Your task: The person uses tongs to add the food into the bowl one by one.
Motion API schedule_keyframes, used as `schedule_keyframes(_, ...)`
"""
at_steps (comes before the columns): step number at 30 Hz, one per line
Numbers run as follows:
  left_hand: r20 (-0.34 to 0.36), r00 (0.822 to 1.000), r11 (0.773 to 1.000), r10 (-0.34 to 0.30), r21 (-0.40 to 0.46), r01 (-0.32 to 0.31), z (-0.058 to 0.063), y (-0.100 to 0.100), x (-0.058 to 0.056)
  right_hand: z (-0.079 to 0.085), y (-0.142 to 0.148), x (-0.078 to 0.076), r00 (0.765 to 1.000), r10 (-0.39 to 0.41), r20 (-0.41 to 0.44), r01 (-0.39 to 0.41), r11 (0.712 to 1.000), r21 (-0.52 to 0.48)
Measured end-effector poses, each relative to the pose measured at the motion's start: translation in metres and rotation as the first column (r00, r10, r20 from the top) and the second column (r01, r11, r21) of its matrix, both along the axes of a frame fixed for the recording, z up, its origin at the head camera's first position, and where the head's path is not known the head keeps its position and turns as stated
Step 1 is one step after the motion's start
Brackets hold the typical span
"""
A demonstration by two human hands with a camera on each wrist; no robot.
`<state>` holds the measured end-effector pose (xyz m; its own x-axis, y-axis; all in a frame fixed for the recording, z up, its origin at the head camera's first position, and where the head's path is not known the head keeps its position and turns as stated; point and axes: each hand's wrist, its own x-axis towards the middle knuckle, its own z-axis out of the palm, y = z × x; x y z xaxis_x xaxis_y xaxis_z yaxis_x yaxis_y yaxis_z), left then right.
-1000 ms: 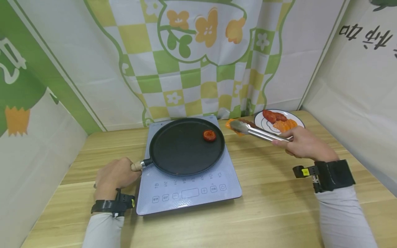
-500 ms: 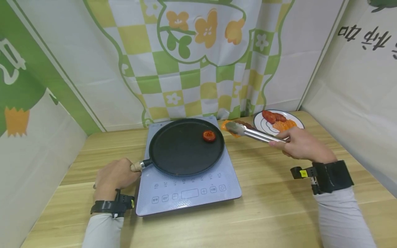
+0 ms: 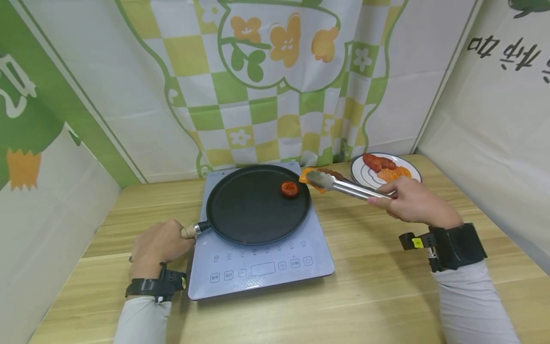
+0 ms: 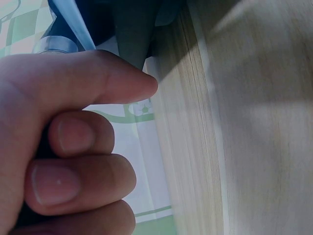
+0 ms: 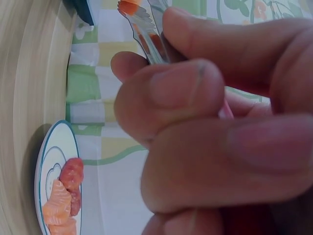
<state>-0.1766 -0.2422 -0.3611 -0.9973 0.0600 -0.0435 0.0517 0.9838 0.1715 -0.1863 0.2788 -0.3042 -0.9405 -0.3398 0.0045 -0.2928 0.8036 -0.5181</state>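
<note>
While the left hand (image 3: 159, 243) grips the wooden handle (image 3: 188, 231) just off the left edge of the hob (image 3: 275, 255), the head view shows the flat black pan (image 3: 253, 210) set over the hob's rear part, its rim stopping short of the control marks in front. A round red slice (image 3: 290, 189) sits on the pan near its right rim, leaving bare black surface to its left. The right hand (image 3: 414, 203) holds the metal tongs (image 3: 350, 188), their tip carrying an orange slice (image 3: 304, 176) that overlaps the pan's right rim in this view; I cannot tell whether they touch. Behind the tongs stands the plate (image 3: 362, 176) of food, near the printed cloth (image 3: 262, 114), and a broad stretch of tabletop (image 3: 369, 286) runs between the hob and the right sleeve. The left wrist view adds what the head view hides: the lower fingers (image 4: 73, 134) curl in tightly, with the uppermost digit extended past the metal collar (image 4: 56, 44). The right wrist view shows thumb and fingers pinching the tongs, the serrated jaws close about the orange slice, and white stripes on the plate's orange pieces (image 5: 57, 201). Compared with a second ago, tongs and slice have shifted left, from beside the pan to its rim; the pan, handle and red slice remain practically where they were.
</note>
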Motion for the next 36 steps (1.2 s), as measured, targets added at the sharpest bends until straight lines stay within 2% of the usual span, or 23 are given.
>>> schedule_keyframes(9, 0.007, 1.0, 1.0, 0.001, -0.003, -0.001, 0.0, -0.001, 0.0, 0.001, -0.008, 0.001, 1.0, 0.014, 0.021, -0.014, 1.0, -0.021)
schedule_keyframes(26, 0.024, 1.0, 1.0, 0.006, -0.002, -0.006, 0.001, 0.0, 0.001, 0.001, -0.02, 0.003, 0.998, 0.069, -0.004, -0.069, 0.997, -0.015)
schedule_keyframes(36, 0.018, 1.0, 1.0, 0.007, -0.009, -0.007, 0.001, 0.0, 0.001, 0.001, -0.03, 0.004, 0.996, 0.092, 0.02, -0.091, 0.995, -0.042)
